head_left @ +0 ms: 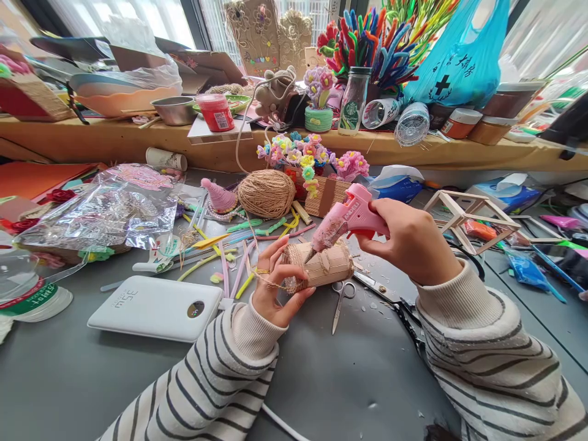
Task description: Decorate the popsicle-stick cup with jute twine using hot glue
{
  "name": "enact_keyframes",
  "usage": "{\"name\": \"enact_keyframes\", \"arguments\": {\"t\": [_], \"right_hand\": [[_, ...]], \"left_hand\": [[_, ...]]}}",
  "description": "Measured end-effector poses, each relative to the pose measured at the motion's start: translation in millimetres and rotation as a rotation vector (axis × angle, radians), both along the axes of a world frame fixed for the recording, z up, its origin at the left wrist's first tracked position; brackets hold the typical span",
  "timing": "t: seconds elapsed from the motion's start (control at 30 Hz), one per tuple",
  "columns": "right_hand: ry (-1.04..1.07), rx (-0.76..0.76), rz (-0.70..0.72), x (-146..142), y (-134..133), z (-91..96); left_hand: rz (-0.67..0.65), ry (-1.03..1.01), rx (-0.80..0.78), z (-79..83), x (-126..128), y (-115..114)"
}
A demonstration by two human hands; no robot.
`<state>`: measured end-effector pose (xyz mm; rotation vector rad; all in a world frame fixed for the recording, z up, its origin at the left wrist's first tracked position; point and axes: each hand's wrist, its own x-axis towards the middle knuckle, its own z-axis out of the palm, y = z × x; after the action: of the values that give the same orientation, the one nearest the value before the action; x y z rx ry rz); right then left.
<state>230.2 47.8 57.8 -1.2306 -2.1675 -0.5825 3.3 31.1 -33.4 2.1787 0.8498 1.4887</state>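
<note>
Barrel: pale, flat wooden strips set side by side into a cylinder, rough twine round both ends; on its side over the grey table, in the left hand.
Left hand: fingers curled about the barrel's left end, a gold-coloured ring on one, a twine strand crossing them.
Right hand: wrapped around the glue gun.
Glue gun: smooth pink plastic, crusty toward the nozzle, lettering too small to read surely; pointed tip at the barrel, contact unclear.
Small scissors: shiny metal, just beside the barrel.
Twine ball: coarse, brown, round.
Power bank: glossy white slab, rounded corners, upside-down "35W", dark oval display.
Pipe cleaners: fuzzy, many-coloured bunch.
Glass bottle: clear, dark-lidded, round green Starbucks logo.
Bag: thin blue plastic, black cross, Chinese characters.
</note>
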Motion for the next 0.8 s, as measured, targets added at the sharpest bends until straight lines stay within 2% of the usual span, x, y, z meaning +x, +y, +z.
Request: {"name": "enact_keyframes", "arguments": {"t": [0.43, 0.63, 0.8], "right_hand": [[0.013, 0.009, 0.011, -0.6, 1.9, -2.7], [0.008, 0.036, 0.005, -0.7, 2.1, -1.8], [0.011, 0.044, -0.004, -1.2, 2.3, -1.7]], "left_hand": [[0.002, -0.002, -0.005, -0.7, -0.7, 0.4], [-0.039, 0.058, 0.006, -3.7, -6.0, 2.9], [-0.013, 0.007, -0.005, -0.4, -2.5, 1.0]]}}
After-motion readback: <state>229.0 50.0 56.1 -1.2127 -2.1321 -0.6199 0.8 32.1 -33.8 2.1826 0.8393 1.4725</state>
